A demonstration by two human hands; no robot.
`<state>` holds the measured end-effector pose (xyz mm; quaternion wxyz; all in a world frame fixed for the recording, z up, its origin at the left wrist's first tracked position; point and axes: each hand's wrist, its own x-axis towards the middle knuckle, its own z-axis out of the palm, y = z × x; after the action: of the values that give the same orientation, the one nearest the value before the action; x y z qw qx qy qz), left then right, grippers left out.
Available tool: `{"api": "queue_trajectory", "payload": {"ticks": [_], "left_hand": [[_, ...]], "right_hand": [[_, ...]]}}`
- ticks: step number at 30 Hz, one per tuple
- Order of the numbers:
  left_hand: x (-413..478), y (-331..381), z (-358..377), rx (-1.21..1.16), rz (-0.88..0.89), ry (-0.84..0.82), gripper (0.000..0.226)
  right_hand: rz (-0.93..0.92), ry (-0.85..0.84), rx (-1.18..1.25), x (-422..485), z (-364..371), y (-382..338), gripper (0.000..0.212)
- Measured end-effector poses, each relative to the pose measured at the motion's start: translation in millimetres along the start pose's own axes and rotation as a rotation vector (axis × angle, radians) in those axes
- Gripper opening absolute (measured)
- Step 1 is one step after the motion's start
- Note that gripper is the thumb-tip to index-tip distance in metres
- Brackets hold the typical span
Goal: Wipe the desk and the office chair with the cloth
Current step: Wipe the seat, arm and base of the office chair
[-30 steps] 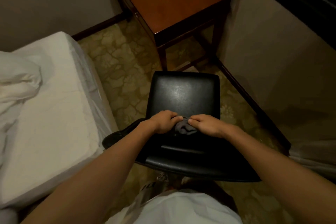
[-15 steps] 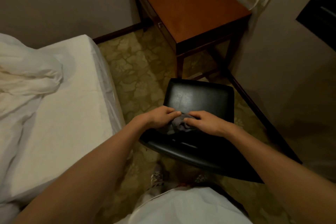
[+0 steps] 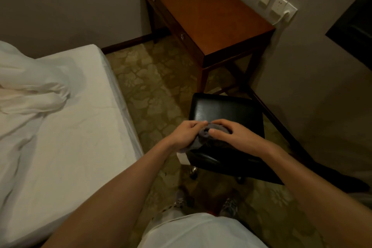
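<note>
Head view: the left grip (image 3: 185,133) and right grip (image 3: 231,135) both clutch the grey cloth (image 3: 198,142), hiding most of it, over the black chair (image 3: 225,108). The brown bench (image 3: 211,16) is cut off on top. Open carpet (image 3: 151,96) lies between bed (image 3: 60,127) and chair.

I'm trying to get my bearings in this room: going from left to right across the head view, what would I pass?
Bed → left hand → cloth → right hand → wall sockets.
</note>
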<state>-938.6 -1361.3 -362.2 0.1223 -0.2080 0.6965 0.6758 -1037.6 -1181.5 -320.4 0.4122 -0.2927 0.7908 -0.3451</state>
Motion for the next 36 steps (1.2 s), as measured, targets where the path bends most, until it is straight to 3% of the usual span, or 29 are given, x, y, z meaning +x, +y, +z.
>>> {"api": "queue_trajectory", "payload": {"ticks": [3,8,12,19,25,31,36], "left_hand": [[-5,-2,-6,-0.020,0.023,0.019,0.030],[-27,-6,-24,-0.133,0.034,0.149,0.032],[-58,-7,-38,-0.227,0.022,0.272,0.036],[-103,-15,-34,-0.242,0.008,0.513,0.037],[-133,-14,-11,-0.206,0.051,0.660,0.044],[-155,-28,23,-0.385,-0.011,0.871,0.071],[-164,-43,46,-0.356,-0.085,1.001,0.074]], "right_hand": [[0.016,0.024,-0.027,1,5,-7,0.073],[-0.124,0.116,-0.092,3,25,-45,0.039],[-0.230,0.170,-0.075,5,49,-69,0.028],[-0.347,0.106,-0.120,-3,76,-86,0.027],[-0.434,0.224,-0.204,-23,87,-81,0.027],[-0.457,0.296,-0.035,-50,105,-71,0.033],[-0.288,0.133,0.279,-69,122,-52,0.033]]}}
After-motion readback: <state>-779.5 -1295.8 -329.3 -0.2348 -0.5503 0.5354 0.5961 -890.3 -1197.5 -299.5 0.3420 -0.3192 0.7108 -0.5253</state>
